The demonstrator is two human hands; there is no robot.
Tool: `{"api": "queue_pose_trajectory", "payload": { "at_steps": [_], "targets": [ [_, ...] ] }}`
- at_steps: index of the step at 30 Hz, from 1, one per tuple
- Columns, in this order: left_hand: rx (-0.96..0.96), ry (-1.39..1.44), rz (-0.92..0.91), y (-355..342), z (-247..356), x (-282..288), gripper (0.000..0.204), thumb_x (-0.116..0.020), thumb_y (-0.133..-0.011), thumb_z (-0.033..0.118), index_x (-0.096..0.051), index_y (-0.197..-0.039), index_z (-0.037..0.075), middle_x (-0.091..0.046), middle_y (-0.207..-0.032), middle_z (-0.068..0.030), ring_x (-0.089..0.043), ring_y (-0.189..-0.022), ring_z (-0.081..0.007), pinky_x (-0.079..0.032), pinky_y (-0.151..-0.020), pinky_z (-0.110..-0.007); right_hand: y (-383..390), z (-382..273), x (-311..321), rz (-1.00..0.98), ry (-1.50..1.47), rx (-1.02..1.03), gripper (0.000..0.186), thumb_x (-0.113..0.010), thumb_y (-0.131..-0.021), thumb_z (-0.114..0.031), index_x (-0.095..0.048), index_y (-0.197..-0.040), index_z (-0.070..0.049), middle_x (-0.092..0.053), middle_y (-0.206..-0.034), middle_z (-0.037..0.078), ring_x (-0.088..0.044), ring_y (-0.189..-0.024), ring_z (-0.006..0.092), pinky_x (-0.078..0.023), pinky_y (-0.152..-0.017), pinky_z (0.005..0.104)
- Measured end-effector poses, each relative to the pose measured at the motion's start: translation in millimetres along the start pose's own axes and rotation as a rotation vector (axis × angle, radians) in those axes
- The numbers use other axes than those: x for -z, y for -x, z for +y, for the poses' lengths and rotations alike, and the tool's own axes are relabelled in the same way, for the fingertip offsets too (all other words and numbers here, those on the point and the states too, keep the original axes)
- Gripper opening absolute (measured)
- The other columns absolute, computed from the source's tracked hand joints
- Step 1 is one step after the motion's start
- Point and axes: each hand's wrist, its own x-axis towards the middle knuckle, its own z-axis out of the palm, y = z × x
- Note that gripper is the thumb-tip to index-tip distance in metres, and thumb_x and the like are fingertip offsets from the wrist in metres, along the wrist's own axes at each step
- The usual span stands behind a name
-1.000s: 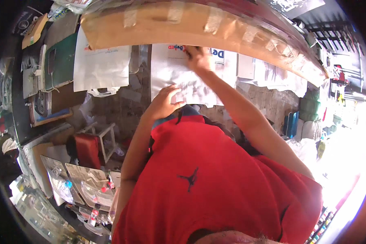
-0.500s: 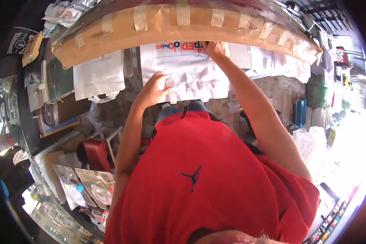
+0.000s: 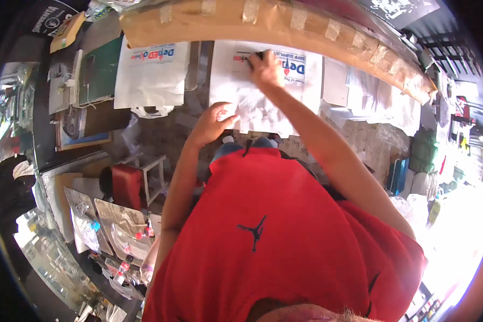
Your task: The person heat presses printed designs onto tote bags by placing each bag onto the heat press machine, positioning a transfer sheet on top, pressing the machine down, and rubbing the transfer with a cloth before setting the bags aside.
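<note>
A white printed plastic sheet or bag [image 3: 263, 96] lies flat ahead of me, its near part wrinkled and hanging at the table's front edge. My right hand [image 3: 268, 72] rests over its printed far part, fingers bent round a small dark object [image 3: 257, 56] whose kind I cannot make out. At the near left corner of the sheet is my left hand [image 3: 216, 122], fingers curved and thumb apart, with nothing visible in it.
A long brown taped roll or board [image 3: 284, 24] spans the far side above the sheet. To the left lies another white printed sheet [image 3: 150, 80]; to the right, clear plastic [image 3: 386, 102]. A red-seated stool [image 3: 126, 185] and leaning boards [image 3: 118, 220] stand at lower left.
My right hand has come out from under the brown taped edge, nearer and to the left over the print. The view has shifted, showing more of the sheet; my left hand keeps its place beside it.
</note>
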Motion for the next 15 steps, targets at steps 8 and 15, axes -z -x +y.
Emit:
{"api": "queue_pose_trajectory", "payload": {
  "at_steps": [8,15],
  "targets": [
    [-0.161,-0.221,0.299,-60,-18,1,0.065,-0.074,-0.082,0.030,-0.049,-0.133,-0.001,-0.061,-0.121,-0.0213,-0.062,-0.108,-0.0303,-0.049,-0.092,-0.037,-78,-41,-36,0.065,-0.027,0.233,0.027,-0.054,-0.087,-0.023,-0.068,-0.111,-0.024,-0.051,-0.120,0.018,-0.050,-0.113,0.0366,-0.046,-0.089,0.0501],
    [-0.091,-0.152,0.358,-91,-22,3,0.035,-0.067,-0.079,0.015,-0.060,-0.110,-0.001,-0.066,-0.103,-0.0199,-0.063,-0.094,-0.0305,-0.050,-0.081,-0.040,-19,-42,5,-0.166,0.080,0.247,0.037,-0.066,-0.080,-0.034,-0.065,-0.114,-0.021,-0.047,-0.121,0.017,-0.045,-0.116,0.0377,-0.042,-0.093,0.0503]
  ]
}}
